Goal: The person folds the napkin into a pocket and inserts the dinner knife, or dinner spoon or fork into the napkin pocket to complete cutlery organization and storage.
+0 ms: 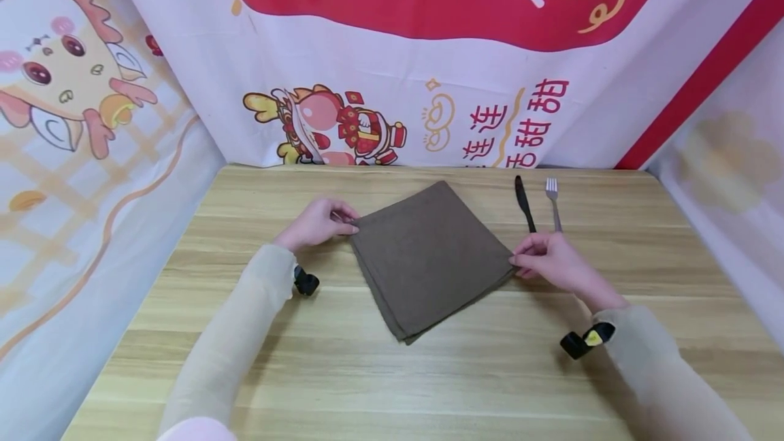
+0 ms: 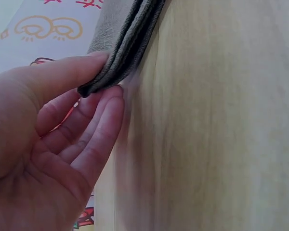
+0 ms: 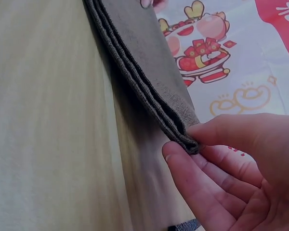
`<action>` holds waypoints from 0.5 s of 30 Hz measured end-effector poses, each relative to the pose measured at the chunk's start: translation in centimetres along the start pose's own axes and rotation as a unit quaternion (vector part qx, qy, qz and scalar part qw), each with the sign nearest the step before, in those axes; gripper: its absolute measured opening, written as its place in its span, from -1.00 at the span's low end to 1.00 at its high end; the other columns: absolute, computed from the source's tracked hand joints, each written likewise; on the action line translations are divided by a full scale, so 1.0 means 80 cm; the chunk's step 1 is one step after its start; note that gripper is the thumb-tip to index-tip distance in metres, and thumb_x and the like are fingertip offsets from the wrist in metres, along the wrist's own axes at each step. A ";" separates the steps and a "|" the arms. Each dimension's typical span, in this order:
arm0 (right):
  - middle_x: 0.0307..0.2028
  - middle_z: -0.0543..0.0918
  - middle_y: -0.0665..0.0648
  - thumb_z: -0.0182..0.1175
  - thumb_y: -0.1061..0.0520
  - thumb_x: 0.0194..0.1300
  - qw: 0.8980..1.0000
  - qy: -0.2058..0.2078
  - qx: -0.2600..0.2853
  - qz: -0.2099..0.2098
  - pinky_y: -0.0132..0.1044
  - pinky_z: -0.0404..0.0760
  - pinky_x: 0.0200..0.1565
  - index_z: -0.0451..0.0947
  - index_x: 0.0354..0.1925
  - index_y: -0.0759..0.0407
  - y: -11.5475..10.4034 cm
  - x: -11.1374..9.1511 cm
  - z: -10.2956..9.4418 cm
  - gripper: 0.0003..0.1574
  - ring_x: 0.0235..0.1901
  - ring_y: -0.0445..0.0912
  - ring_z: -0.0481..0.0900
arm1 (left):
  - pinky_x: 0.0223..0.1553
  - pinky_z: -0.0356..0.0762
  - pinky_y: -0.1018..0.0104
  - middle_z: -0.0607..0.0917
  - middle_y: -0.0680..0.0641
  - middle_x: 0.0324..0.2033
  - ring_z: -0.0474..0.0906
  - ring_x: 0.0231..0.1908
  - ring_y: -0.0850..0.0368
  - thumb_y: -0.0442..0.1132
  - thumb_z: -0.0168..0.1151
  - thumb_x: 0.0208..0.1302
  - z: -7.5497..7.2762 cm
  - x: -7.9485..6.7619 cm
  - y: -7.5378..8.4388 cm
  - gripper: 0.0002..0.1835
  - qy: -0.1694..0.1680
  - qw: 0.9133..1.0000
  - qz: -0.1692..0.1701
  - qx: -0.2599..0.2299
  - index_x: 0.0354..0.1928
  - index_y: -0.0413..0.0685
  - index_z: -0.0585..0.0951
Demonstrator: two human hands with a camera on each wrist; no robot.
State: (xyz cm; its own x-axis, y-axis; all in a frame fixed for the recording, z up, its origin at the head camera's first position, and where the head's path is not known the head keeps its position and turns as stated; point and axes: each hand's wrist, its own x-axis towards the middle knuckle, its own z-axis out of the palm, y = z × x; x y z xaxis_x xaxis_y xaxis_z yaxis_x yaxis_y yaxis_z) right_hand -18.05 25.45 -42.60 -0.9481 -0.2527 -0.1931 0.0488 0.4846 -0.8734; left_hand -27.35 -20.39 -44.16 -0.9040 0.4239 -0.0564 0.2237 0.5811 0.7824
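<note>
Between the person's left hand (image 1: 316,224) and right hand (image 1: 559,263), a folded square of dark brown cloth (image 1: 429,260) sits cornerwise over the pale wood-grain tabletop (image 1: 367,386). The left hand pinches its left corner, the right hand the opposite one; a diagonal spans them, neither nearer.

A light wooden table (image 1: 343,386) with darker grain streaks running from side to side carries everything here. A folded brown cloth (image 1: 431,260) spreads over its middle, turned like a diamond, one corner towards the far edge and one towards the near side. Its left and right corners are lifted off the wood; whether the near corner touches the tabletop is hard to tell. Right of the cloth, near the far edge, lie a black knife (image 1: 524,203) and a grey fork (image 1: 554,205), side by side and apart, the fork's tines pointing away.
</note>
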 end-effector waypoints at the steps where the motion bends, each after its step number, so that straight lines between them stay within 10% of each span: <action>1: -0.30 0.70 0.28 0.29 0.33 0.38 1.000 0.000 0.001 0.000 -0.15 0.75 -0.25 0.57 -0.14 0.50 0.000 0.003 -0.002 -0.81 -0.33 0.08 0.73 | -0.12 0.59 0.21 0.73 -0.07 -0.19 0.62 -0.20 0.03 -0.30 0.44 0.30 0.000 -0.003 0.000 -0.77 -0.005 1.000 0.001 0.000 -0.04 -0.19 0.72; 15: -0.28 0.71 0.30 0.25 0.26 0.45 0.999 0.029 -0.043 -0.010 -0.19 0.75 -0.28 0.59 -0.11 0.46 0.000 0.049 -0.018 -0.80 -0.36 0.04 0.72 | -0.19 0.62 0.21 0.70 -0.08 -0.26 0.64 -0.26 0.03 -0.34 0.51 0.19 0.010 -0.039 0.005 -0.73 -0.025 0.999 -0.024 -0.019 -0.10 -0.17 0.65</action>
State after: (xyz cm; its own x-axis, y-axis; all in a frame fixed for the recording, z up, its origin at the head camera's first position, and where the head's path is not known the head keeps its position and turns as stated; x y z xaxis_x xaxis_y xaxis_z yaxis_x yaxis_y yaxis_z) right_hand -22.22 25.67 -42.69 -0.9654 -0.2147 -0.1483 0.0057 0.5508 -0.8346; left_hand -24.16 -20.89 -44.15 -0.8941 0.4306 -0.1234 0.1667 0.5755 0.8006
